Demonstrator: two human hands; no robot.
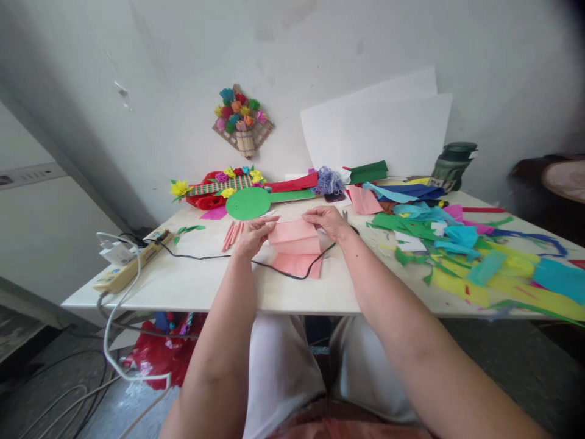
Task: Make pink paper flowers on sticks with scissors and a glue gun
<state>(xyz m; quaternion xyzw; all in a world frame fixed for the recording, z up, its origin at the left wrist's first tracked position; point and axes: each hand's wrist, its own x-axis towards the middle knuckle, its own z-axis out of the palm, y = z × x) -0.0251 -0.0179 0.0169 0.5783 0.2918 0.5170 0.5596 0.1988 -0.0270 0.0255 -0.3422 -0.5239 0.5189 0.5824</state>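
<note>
A sheet of pink crepe paper (pixel 295 236) is stretched between my two hands over the white table, with crease lines running across it. My left hand (pixel 257 235) pinches its upper left corner, and my right hand (pixel 328 221) pinches the upper right corner. Below, a second pink piece (pixel 299 265) or the sheet's lower part lies on the table; I cannot tell which. A black cord (pixel 292 276) loops across it. Several rolled pink paper sticks (pixel 232 235) lie just left of my left hand. Scissors (pixel 347 221) are partly hidden behind my right hand.
Coloured paper scraps (pixel 457 244) cover the table's right side. A green paper disc (pixel 248 203), a flower-decorated piece (pixel 223 183) and purple yarn (pixel 329 180) lie along the back. A power strip (pixel 132 262) with cables sits at left, a dark green bottle (pixel 452 166) at back right.
</note>
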